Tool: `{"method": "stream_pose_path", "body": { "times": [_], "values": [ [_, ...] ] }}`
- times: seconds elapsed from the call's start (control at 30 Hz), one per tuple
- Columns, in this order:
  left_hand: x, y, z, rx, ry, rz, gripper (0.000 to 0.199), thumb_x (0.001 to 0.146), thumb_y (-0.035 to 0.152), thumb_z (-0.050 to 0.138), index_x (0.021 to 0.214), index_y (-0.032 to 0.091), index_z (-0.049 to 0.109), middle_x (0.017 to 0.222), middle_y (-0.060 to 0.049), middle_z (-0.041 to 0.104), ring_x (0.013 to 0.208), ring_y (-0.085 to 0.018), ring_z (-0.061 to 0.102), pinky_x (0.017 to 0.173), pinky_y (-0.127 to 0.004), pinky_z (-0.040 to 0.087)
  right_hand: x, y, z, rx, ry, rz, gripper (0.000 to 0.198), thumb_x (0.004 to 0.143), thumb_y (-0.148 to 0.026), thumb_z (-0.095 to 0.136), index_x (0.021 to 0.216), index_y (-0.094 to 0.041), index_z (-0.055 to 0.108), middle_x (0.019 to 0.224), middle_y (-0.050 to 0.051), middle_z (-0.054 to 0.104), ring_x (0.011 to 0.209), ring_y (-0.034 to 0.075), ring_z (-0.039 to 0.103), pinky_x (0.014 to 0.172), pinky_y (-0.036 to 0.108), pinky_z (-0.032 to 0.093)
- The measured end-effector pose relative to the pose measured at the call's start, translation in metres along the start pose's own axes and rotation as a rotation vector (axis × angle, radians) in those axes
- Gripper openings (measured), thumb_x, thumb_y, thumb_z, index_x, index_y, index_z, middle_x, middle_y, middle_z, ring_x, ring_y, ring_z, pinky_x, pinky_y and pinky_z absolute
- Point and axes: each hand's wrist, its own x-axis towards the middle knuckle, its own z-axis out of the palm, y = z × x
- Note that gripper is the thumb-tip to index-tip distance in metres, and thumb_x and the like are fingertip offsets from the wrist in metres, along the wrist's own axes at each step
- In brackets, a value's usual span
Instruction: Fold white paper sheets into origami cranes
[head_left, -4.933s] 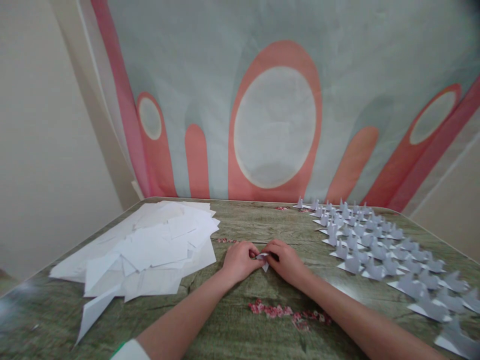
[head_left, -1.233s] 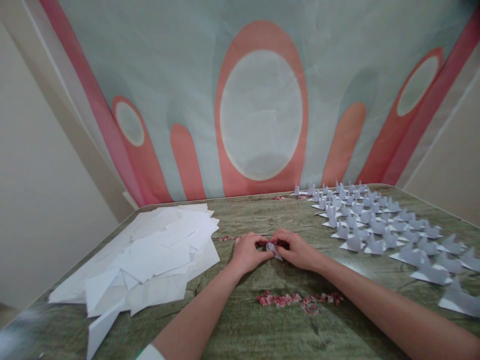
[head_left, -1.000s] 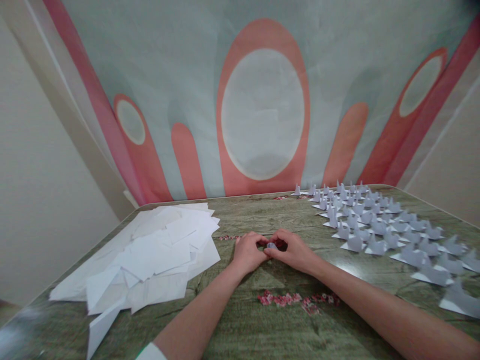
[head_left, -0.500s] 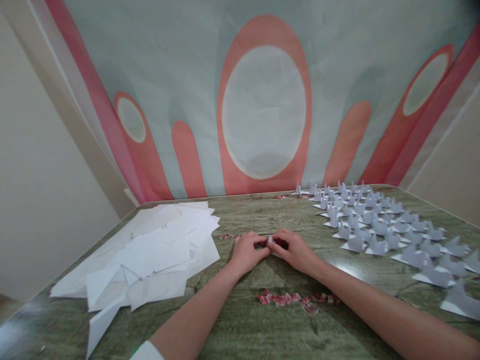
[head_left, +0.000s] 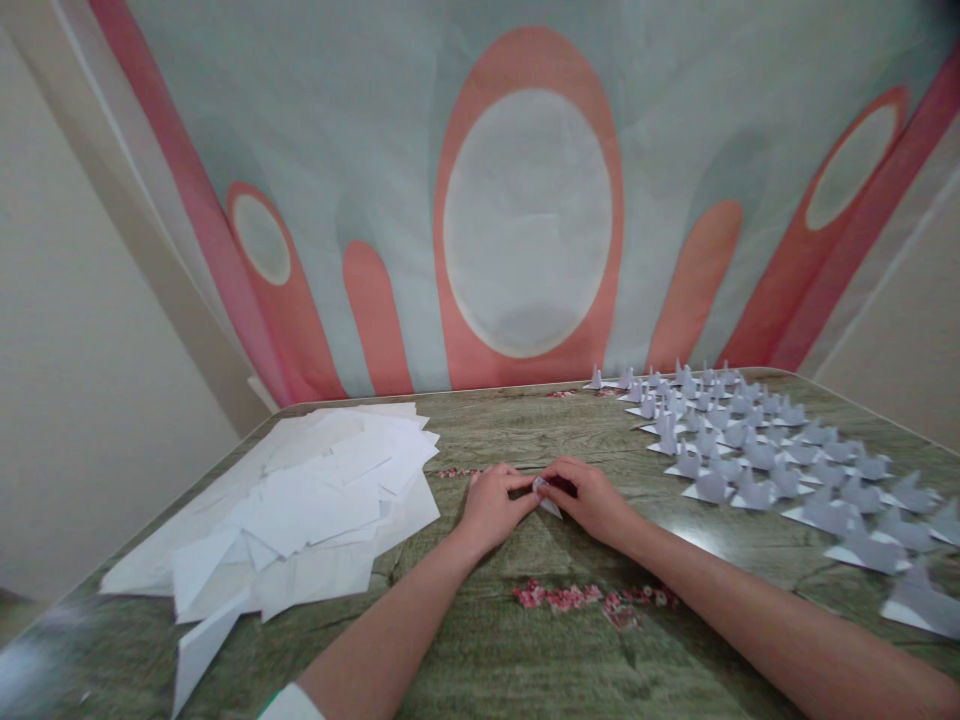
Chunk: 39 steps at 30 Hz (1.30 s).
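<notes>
Between my two hands is a small piece of folded white paper [head_left: 550, 506], mostly covered by my fingers. My left hand [head_left: 493, 503] pinches its left side with thumb and forefinger. From the other side, my right hand [head_left: 589, 498] grips it, closed, with the fingertips meeting those of the left. A pale corner of the paper points down toward me below the right thumb. Both hands rest low over the middle of the wood-grain table [head_left: 480, 640]. The exact shape of the folded paper is hidden.
A loose pile of white paper sheets [head_left: 300, 500] covers the left of the table. Rows of folded white paper birds [head_left: 750, 440] stand along the right. Pink flower prints [head_left: 577, 597] mark the tabletop. Behind the far edge hangs a patterned backdrop [head_left: 529, 220].
The folded paper has turned slightly between my fingers, and more of its lower corner shows below my right thumb. My arms have hardly moved.
</notes>
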Motion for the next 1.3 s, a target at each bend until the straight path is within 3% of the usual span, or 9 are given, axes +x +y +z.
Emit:
{"method": "stream_pose_path", "body": {
  "times": [0.27, 0.5, 0.8, 1.1, 1.3],
  "values": [
    [-0.002, -0.002, 0.0, 0.052, 0.0, 0.011, 0.024, 0.08, 0.037, 0.056, 0.103, 0.034, 0.064, 0.089, 0.0, 0.061, 0.088, -0.018, 0.053, 0.079, -0.031, 0.034, 0.0, 0.002, -0.001, 0.003, -0.009, -0.018, 0.01, 0.081, -0.021, 0.055, 0.084, -0.02, 0.065, 0.077, 0.003, 0.061, 0.072, 0.016, 0.056, 0.068, 0.028, 0.044],
    [-0.001, -0.007, -0.005, 0.028, -0.057, 0.099, 0.025, 0.084, 0.033, 0.052, 0.106, 0.034, 0.063, 0.09, 0.0, 0.06, 0.09, -0.018, 0.052, 0.079, -0.029, 0.035, 0.001, 0.001, -0.003, -0.01, -0.034, -0.038, 0.012, 0.082, -0.019, 0.054, 0.084, -0.021, 0.066, 0.077, 0.002, 0.061, 0.073, 0.015, 0.056, 0.068, 0.027, 0.044],
    [-0.002, -0.003, -0.002, 0.034, -0.008, 0.071, 0.024, 0.085, 0.034, 0.049, 0.099, 0.028, 0.067, 0.084, -0.001, 0.062, 0.083, -0.016, 0.055, 0.075, -0.026, 0.038, 0.0, 0.007, -0.007, -0.084, -0.055, -0.042, 0.014, 0.081, -0.019, 0.055, 0.077, -0.021, 0.069, 0.079, 0.003, 0.061, 0.074, 0.016, 0.057, 0.069, 0.028, 0.044],
    [-0.005, 0.002, 0.0, 0.315, 0.027, 0.128, 0.021, 0.086, 0.028, 0.048, 0.095, 0.025, 0.067, 0.083, 0.0, 0.062, 0.075, -0.012, 0.057, 0.069, -0.022, 0.042, -0.001, 0.01, -0.004, -0.183, -0.067, -0.085, 0.013, 0.079, -0.015, 0.056, 0.083, -0.019, 0.068, 0.081, 0.004, 0.061, 0.076, 0.016, 0.057, 0.069, 0.026, 0.045],
    [-0.008, 0.009, -0.005, 0.48, -0.008, 0.202, 0.023, 0.088, 0.027, 0.044, 0.089, 0.02, 0.066, 0.085, -0.004, 0.061, 0.076, -0.015, 0.058, 0.07, -0.026, 0.043, -0.002, 0.011, -0.003, -0.282, -0.087, -0.169, 0.017, 0.079, -0.014, 0.054, 0.09, -0.019, 0.067, 0.086, 0.005, 0.061, 0.081, 0.016, 0.055, 0.073, 0.027, 0.044]
  ]
}}
